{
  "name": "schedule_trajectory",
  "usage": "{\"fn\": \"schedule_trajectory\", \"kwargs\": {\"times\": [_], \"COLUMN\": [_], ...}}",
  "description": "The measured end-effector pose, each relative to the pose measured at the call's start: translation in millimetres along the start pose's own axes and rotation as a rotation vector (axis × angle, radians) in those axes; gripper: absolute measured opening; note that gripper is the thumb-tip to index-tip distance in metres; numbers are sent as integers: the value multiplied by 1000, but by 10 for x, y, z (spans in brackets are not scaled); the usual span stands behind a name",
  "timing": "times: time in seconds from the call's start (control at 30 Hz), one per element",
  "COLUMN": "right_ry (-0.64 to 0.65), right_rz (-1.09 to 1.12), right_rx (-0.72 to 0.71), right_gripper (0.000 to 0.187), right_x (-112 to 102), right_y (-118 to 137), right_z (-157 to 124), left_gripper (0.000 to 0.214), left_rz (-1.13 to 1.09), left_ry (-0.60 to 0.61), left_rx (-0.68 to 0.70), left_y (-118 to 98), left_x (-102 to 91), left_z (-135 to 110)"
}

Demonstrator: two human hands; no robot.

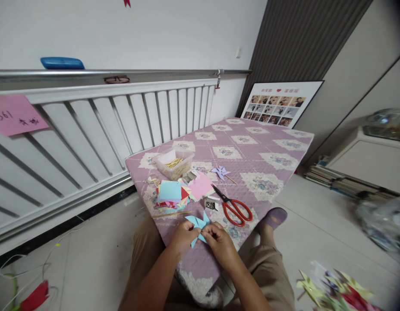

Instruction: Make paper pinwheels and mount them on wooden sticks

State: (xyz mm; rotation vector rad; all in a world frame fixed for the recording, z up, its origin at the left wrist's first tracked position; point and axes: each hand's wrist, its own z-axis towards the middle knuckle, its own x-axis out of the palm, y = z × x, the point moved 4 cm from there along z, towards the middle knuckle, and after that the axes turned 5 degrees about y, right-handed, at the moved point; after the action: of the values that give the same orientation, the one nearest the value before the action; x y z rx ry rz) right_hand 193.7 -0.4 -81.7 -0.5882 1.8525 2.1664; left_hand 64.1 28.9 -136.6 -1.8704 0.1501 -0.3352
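Note:
A light blue paper pinwheel [199, 221] is held over the near corner of the cloth-covered table. My left hand [183, 237] pinches its left side between thumb and fingers. My right hand [220, 242] has its fingertips pressed together at the pinwheel's middle and right side; anything small between them is hidden. Just beyond lie a thin wooden stick [171, 214], a small open box of metal pins [212, 204] and scissors with red handles [234, 206]. Coloured paper squares [169, 191] are piled to the left, beside pink sheets [201, 186].
A clear plastic box [174, 164] of sticks stands behind the paper. A finished purple pinwheel [221, 172] lies farther back on the table [245, 140]. White radiator [148, 116] runs along the left. More pinwheels [335, 290] rest at lower right.

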Motion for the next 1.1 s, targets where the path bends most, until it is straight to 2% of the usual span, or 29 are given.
{"fn": "schedule_trajectory", "kwargs": {"times": [0.43,0.8,0.9,1.1], "right_ry": [-42,-125,-84,36], "right_rz": [143,325,401,514], "right_rx": [135,255,268,320], "right_gripper": [16,26,34,31], "right_x": [12,16,41,105], "right_y": [-150,-213,-213,-294], "right_z": [22,48,47,26], "left_gripper": [8,8,8,7], "left_rz": [53,62,68,88], "left_ry": [-31,-23,-18,-15], "left_rx": [-7,8,12,19], "left_y": [-4,-34,-45,-42], "left_x": [-9,15,21,16], "left_z": [-6,-10,-17,-22]}}
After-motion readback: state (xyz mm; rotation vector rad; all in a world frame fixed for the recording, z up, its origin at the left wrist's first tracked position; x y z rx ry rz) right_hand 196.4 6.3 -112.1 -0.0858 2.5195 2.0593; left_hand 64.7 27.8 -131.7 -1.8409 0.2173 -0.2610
